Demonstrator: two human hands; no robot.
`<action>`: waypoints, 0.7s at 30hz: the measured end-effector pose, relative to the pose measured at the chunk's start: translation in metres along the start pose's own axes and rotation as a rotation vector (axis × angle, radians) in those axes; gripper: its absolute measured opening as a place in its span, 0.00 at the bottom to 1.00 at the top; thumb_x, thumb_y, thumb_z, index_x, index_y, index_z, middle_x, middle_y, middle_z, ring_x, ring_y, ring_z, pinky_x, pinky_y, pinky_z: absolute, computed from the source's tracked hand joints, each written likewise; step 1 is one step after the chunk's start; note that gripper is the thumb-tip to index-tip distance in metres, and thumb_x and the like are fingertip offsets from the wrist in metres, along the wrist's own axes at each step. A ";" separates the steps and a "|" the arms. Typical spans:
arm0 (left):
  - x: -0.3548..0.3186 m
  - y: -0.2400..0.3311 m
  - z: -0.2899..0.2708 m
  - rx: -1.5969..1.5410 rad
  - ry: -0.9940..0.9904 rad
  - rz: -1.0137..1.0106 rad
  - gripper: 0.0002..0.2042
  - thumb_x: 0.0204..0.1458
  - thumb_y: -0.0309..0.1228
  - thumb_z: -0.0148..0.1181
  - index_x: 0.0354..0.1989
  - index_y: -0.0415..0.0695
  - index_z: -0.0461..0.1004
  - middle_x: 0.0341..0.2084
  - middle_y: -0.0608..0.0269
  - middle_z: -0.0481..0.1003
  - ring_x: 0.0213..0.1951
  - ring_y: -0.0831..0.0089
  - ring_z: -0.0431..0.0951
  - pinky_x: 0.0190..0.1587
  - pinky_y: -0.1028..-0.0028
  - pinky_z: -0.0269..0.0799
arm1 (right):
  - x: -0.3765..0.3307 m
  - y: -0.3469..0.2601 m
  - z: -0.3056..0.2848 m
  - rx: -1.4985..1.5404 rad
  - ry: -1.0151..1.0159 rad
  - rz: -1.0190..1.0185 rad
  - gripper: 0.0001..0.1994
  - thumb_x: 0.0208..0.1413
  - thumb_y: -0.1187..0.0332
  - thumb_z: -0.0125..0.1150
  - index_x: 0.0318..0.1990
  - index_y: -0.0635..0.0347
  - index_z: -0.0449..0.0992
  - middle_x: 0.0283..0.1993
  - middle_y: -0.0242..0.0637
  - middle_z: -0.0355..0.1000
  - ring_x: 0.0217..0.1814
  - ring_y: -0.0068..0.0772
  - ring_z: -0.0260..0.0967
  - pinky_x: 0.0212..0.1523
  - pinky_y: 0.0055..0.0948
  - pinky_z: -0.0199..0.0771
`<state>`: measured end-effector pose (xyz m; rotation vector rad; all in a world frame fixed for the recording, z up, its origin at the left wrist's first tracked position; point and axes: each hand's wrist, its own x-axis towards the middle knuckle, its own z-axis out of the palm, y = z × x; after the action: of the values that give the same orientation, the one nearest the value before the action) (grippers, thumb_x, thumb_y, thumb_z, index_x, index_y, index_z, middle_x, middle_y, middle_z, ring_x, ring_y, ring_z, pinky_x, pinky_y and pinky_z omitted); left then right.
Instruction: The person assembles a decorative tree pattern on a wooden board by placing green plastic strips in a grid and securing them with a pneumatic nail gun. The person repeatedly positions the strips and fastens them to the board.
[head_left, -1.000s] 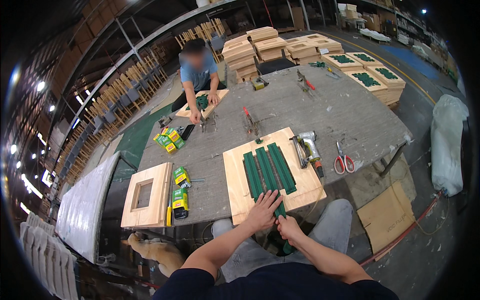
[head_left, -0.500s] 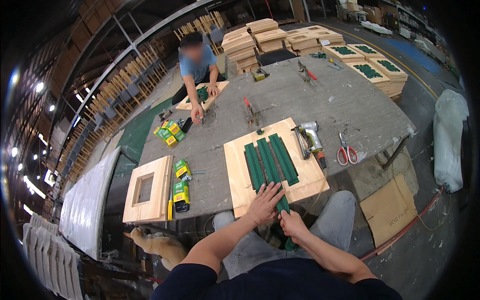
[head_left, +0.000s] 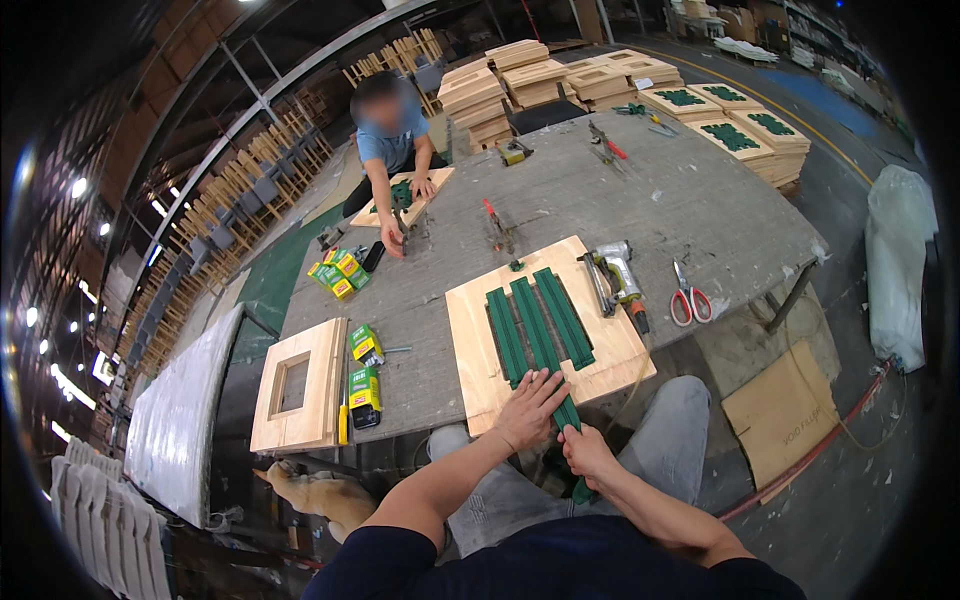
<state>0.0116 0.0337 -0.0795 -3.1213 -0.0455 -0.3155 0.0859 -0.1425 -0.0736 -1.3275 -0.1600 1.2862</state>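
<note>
Since the earlier frames the view has drawn a little nearer to the table (head_left: 640,190), and the co-worker (head_left: 392,135) at the far side leans lower over a small wooden panel (head_left: 400,197); the person's own hands keep almost the same place at the near edge.

Left hand (head_left: 530,408) lies flat, fingers spread, on the near end of the wooden board (head_left: 545,335) — pressing the green webbing down, as it seems, so that the strap does not shift. Right hand (head_left: 585,450) is closed around the middle green strap (head_left: 540,335) where it runs off the board's edge toward the lap, apparently pulling it taut. Three such straps lie side by side along the board, parallel, the middle one the longest.

Just right of the board rests a pneumatic stapler (head_left: 615,275), its grip turned toward the person and so within easy reach; red-handled scissors (head_left: 688,298) lie beside it, near the table's corner. On the left sit small green boxes (head_left: 365,365) and a wooden frame (head_left: 300,385) with a square opening, set apart from the working board. Below the table edge a tan dog (head_left: 320,490) lies on the floor.
</note>
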 end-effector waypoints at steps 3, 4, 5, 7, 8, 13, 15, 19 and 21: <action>0.001 0.001 0.002 0.006 0.015 0.015 0.38 0.47 0.28 0.60 0.73 0.48 0.60 0.73 0.54 0.60 0.74 0.50 0.57 0.76 0.48 0.48 | -0.001 0.002 -0.003 -0.011 0.000 0.003 0.14 0.72 0.60 0.47 0.37 0.59 0.71 0.22 0.28 0.63 0.16 0.21 0.53 0.15 0.27 0.51; 0.001 0.001 0.002 0.010 0.020 0.022 0.38 0.47 0.28 0.60 0.72 0.48 0.60 0.72 0.54 0.60 0.74 0.50 0.58 0.75 0.49 0.48 | 0.000 0.002 -0.004 -0.015 0.002 0.005 0.14 0.72 0.60 0.47 0.37 0.59 0.71 0.22 0.28 0.63 0.16 0.21 0.53 0.15 0.27 0.51; 0.000 0.000 0.003 0.014 0.033 0.028 0.38 0.47 0.27 0.61 0.72 0.48 0.61 0.72 0.55 0.60 0.73 0.50 0.58 0.75 0.49 0.48 | -0.002 0.001 -0.003 -0.024 0.006 0.007 0.14 0.71 0.60 0.48 0.37 0.59 0.71 0.22 0.28 0.63 0.16 0.21 0.53 0.15 0.27 0.51; -0.002 -0.001 0.005 0.023 0.057 0.040 0.37 0.47 0.27 0.61 0.72 0.48 0.61 0.72 0.55 0.61 0.73 0.51 0.59 0.75 0.49 0.48 | -0.003 -0.001 -0.001 -0.041 0.015 0.011 0.13 0.71 0.61 0.48 0.37 0.59 0.71 0.22 0.28 0.62 0.16 0.22 0.53 0.15 0.27 0.51; -0.003 0.001 0.005 0.009 0.058 0.042 0.37 0.47 0.27 0.61 0.71 0.48 0.62 0.72 0.55 0.61 0.73 0.51 0.59 0.75 0.49 0.48 | -0.004 0.001 -0.002 -0.046 0.017 0.003 0.13 0.71 0.61 0.48 0.37 0.59 0.71 0.22 0.28 0.62 0.16 0.22 0.53 0.15 0.27 0.51; -0.003 0.000 0.008 -0.006 0.064 0.041 0.37 0.45 0.25 0.61 0.70 0.48 0.64 0.71 0.54 0.62 0.72 0.50 0.60 0.75 0.51 0.50 | -0.006 0.002 -0.004 -0.018 -0.017 0.002 0.12 0.70 0.63 0.48 0.37 0.60 0.71 0.22 0.28 0.62 0.15 0.21 0.52 0.14 0.27 0.50; -0.001 0.001 0.008 -0.005 0.073 0.052 0.37 0.46 0.25 0.61 0.70 0.48 0.64 0.71 0.54 0.62 0.72 0.50 0.61 0.75 0.51 0.50 | -0.005 0.005 -0.007 -0.015 -0.010 -0.018 0.11 0.70 0.63 0.47 0.37 0.60 0.71 0.22 0.28 0.62 0.15 0.20 0.51 0.14 0.27 0.48; -0.001 0.002 0.007 0.039 0.035 0.067 0.37 0.48 0.28 0.62 0.72 0.48 0.61 0.71 0.53 0.61 0.72 0.49 0.60 0.76 0.52 0.48 | -0.005 0.007 -0.008 0.002 0.000 -0.007 0.12 0.71 0.63 0.47 0.37 0.60 0.70 0.23 0.29 0.62 0.15 0.20 0.50 0.14 0.28 0.48; -0.002 0.000 0.008 0.072 0.024 0.067 0.37 0.50 0.30 0.62 0.73 0.48 0.59 0.72 0.53 0.61 0.72 0.49 0.59 0.77 0.52 0.47 | -0.007 0.004 -0.006 -0.008 -0.004 0.002 0.12 0.71 0.63 0.47 0.37 0.59 0.70 0.23 0.29 0.63 0.15 0.20 0.50 0.15 0.28 0.48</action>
<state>0.0111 0.0335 -0.0881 -3.0393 0.0463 -0.3418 0.0851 -0.1526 -0.0748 -1.3323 -0.1674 1.2910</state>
